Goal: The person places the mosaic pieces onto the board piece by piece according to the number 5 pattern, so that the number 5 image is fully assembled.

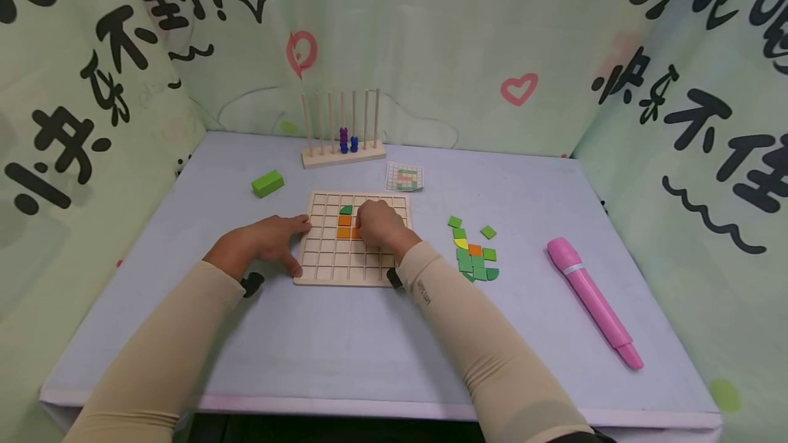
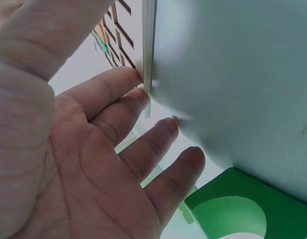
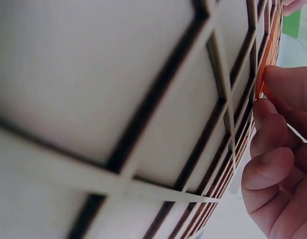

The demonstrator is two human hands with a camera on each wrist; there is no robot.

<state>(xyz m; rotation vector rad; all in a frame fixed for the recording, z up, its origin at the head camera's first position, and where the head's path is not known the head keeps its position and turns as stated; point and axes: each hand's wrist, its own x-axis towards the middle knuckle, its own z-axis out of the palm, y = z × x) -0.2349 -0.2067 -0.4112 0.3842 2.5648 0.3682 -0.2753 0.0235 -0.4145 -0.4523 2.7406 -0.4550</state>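
Observation:
A wooden grid board (image 1: 320, 262) lies flat on the table. A green piece (image 1: 346, 210) with a curved side and orange square tiles (image 1: 344, 221) sit in its upper middle cells. My left hand (image 1: 265, 245) steadies the board's left side, fingers stretched out and fingertips at its edge in the left wrist view. My right hand (image 1: 382, 224) reaches over the board. Its thumb and index finger pinch an orange tile (image 3: 263, 79) at the grid, beside the other orange tiles; the hand covers part of this spot in the head view.
Loose green, yellow and orange tiles (image 1: 479, 262) lie right of the board. Behind it are a pattern card (image 1: 405, 177) and a wooden peg stand (image 1: 345, 156) with purple and blue beads. A green block (image 1: 267, 184) stands back left, a pink pen-shaped object (image 1: 594, 303) far right.

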